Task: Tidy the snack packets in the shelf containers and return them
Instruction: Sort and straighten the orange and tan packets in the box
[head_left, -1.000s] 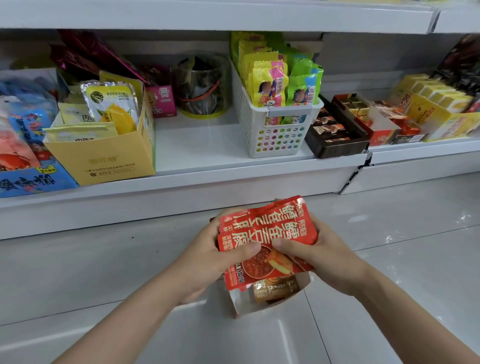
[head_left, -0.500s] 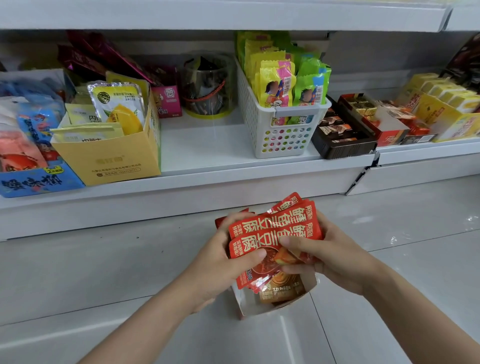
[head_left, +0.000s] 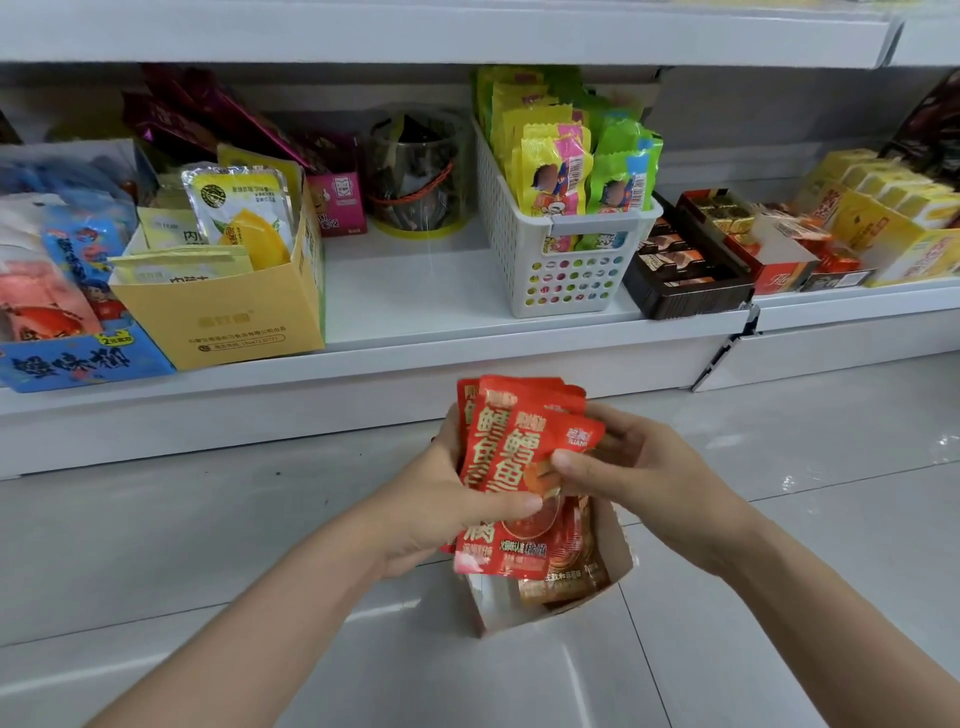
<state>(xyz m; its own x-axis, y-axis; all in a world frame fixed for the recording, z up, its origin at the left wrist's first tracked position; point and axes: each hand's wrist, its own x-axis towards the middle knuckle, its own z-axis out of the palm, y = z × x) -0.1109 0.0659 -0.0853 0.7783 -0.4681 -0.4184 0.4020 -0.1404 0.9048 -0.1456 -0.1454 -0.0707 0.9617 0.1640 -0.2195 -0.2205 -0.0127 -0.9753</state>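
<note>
A stack of red snack packets (head_left: 511, 467) with gold lettering stands upright between both hands, above a small white cardboard box (head_left: 550, 608) on the floor. My left hand (head_left: 441, 499) grips the stack from the left, thumb across the front. My right hand (head_left: 628, 467) pinches the front packet at its right edge. More orange-red packets (head_left: 566, 577) lie inside the box, partly hidden by the stack.
The shelf (head_left: 415, 296) holds a yellow carton (head_left: 228, 322) of lemon packets, a blue box (head_left: 78, 358), a clear tub (head_left: 415, 171), a white basket (head_left: 566, 260) of yellow and green sweets, a dark chocolate tray (head_left: 685, 286), and red and yellow boxes. A gap lies between carton and basket.
The red packets turned from lying sideways to standing upright and rose slightly. My right hand shifted from under the stack to pinching its right edge.
</note>
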